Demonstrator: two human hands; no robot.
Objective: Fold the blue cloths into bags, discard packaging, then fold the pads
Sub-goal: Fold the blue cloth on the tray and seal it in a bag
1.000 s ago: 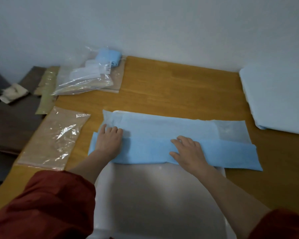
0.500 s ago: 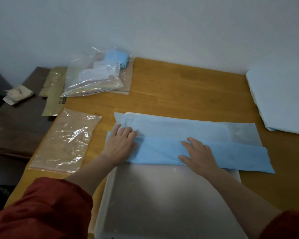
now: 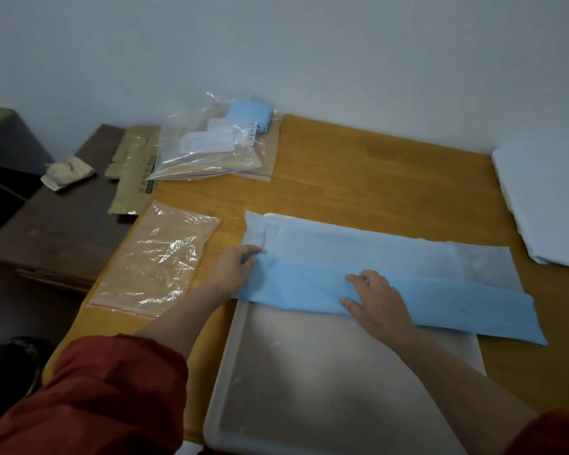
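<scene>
Nearest me, at the counter's front edge, sits the white tray. The blue cloth lies as a long strip across the tray's far side, its right end hanging off onto the bare wood. I have the right hand flat on the darker folded band, fingers straight and spread, pressing down and holding nothing. The left hand is at the strip's left end, its fingers curled over the corner of the fold and pinching the cloth there. I judge this to be the first part of the job, mid-fold: the cloth is doubled lengthwise but is far too long for a bag. The next move, as I see it, calls for bringing one end over toward the other. The flat hand should pin the middle so the thin layers do not slide apart, until the packet is narrower than the empty bag lying just left of the tray near the counter's left edge. Beyond that, at the far left corner, the filled bags are heaped, one showing a blue bundle inside. Brown packaging lies beside them at the edge, not yet discarded. Along the right edge waits what I take to be the stack of pads, not yet folded.
</scene>
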